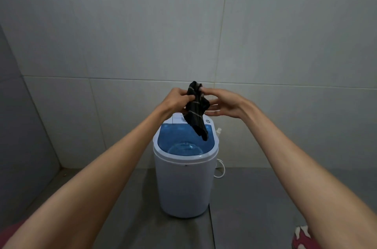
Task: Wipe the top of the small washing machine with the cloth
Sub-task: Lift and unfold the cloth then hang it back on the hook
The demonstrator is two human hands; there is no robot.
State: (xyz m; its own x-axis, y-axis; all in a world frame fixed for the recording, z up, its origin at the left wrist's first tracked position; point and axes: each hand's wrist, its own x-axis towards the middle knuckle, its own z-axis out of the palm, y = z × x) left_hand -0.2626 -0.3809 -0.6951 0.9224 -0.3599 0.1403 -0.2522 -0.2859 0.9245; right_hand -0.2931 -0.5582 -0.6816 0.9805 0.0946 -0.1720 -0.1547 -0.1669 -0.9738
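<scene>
A small white washing machine [183,183] with a blue see-through lid [179,136] stands on the grey floor in front of the tiled wall. Above its back edge I hold a dark cloth with thin pale stripes [196,112]; it hangs crumpled, its lower end dangling over the lid without touching it. My left hand [176,100] grips the cloth from the left. My right hand [222,104] holds its upper part with the fingertips, the other fingers spread. The machine's control panel is partly hidden behind the cloth and hands.
A white cord [221,169] loops on the floor behind the machine's right side, and a small white fitting [218,131] sticks out near the rim. Walls close in at the back and left. A red and white patterned item [302,236] lies at the bottom right.
</scene>
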